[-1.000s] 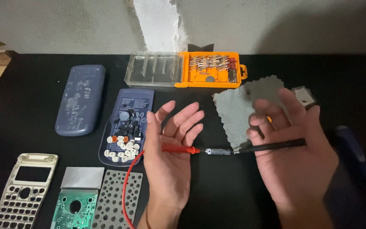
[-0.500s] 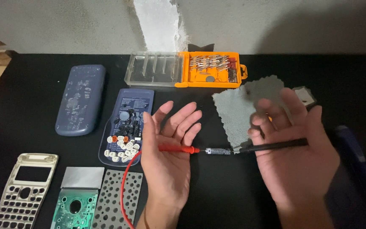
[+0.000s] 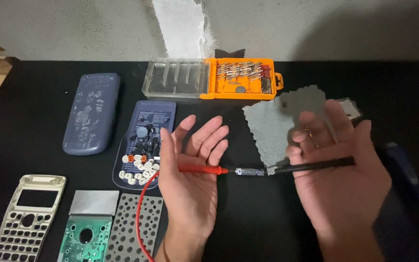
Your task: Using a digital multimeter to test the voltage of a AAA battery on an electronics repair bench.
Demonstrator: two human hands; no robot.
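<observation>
red probe (image 3: 202, 169) lies across the open left hand (image 3: 190, 179), its red lead curving near. black probe (image 3: 314, 166) rests across the open right hand (image 3: 340, 179); both metal tips touch a small cylindrical part (image 3: 249, 171) between them, above the black table (image 3: 25, 106).

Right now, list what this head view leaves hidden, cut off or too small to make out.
- Red probe: its red wire runs off the bottom edge; what it plugs into is unseen.
- Green circuit board: lower part cut by the bottom edge.
- Dark blue object: partly behind the right hand, unidentifiable.
- Bits in the orange plastic case: too small to distinguish.
</observation>
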